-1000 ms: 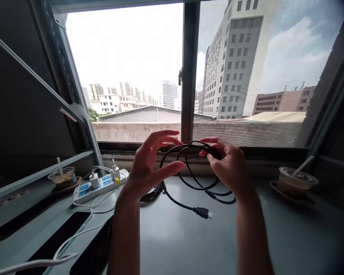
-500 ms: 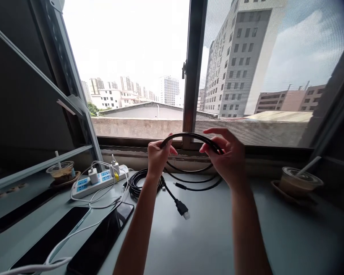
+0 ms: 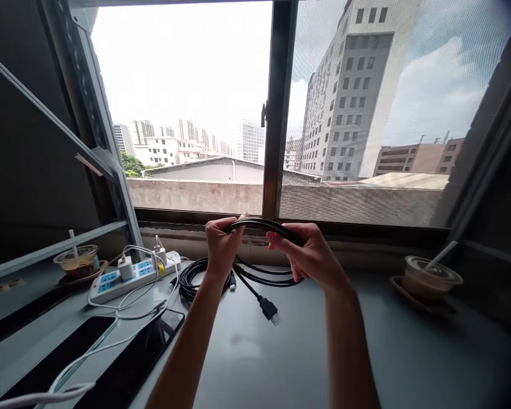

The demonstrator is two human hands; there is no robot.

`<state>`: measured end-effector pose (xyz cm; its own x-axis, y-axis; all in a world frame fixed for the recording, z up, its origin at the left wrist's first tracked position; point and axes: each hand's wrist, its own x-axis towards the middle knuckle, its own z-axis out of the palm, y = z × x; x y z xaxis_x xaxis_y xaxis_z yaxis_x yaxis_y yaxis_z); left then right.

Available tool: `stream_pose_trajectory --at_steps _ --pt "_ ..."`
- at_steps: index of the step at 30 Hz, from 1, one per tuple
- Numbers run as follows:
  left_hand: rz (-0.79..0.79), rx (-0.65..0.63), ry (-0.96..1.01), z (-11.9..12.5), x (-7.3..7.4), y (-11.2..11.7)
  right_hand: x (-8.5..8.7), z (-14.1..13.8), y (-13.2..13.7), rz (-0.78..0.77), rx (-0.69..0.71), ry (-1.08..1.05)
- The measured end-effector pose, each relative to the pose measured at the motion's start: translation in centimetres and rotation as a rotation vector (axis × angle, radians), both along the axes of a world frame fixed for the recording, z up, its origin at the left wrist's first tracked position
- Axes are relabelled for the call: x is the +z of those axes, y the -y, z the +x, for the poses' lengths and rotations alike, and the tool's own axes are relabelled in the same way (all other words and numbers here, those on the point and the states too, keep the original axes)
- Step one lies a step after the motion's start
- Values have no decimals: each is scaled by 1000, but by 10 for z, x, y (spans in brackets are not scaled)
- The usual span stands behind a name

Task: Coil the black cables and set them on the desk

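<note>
A black cable (image 3: 262, 222), gathered in several loops, is held above the table between my two hands. My left hand (image 3: 224, 241) is closed around the left side of the loops. On the right side, my right hand (image 3: 309, 250) grips the same loops, thumb along the strands. The lower part of the coil droops between and behind the hands. From it a black HDMI-type plug (image 3: 268, 308) hangs below, its metal end covered by a clear cap. Another coiled black cable (image 3: 190, 282) lies on the table behind my left forearm.
A white power strip (image 3: 132, 277) with plugged-in chargers and white cords stands at the left. Dark phones (image 3: 128, 363) lie in front of it. Lidded drink cups stand at the left (image 3: 79, 261) and right (image 3: 430, 278). A window is behind the table (image 3: 281, 352).
My right hand has closed on the loops, its raised index finger now down. Both hands sit lower and slightly left in the picture, and the view has shifted a little.
</note>
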<state>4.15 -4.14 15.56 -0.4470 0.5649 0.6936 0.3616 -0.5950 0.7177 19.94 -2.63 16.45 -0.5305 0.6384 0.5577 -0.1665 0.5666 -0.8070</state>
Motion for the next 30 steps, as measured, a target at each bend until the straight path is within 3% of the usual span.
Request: stream_pose_trajectory --at_steps 4,9,14,19,21,24,27,30 --pt "-44 -51 3 5 -15 -16 4 8 4 -129 -3 -134" --pt "-171 -197 74 18 -29 -34 5 6 2 -275 -159 -422" --pt "-200 -295 281 21 -19 -28 6 2 0 -200 -178 -561" --pt "-270 -272 614 12 -10 -31 6 -13 0 -121 -200 -593" --pt "-226 -362 686 9 -6 -31 6 -16 -1 -69 -191 -561" --pt "-114 -513 679 2 2 -23 4 -17 -4 8 -218 -474" --pt "-2 -549 628 -1 10 -10 -1 -16 -9 26 -297 -369" --pt "2 -576 668 1 15 1 -5 -14 -12 34 -328 -332"
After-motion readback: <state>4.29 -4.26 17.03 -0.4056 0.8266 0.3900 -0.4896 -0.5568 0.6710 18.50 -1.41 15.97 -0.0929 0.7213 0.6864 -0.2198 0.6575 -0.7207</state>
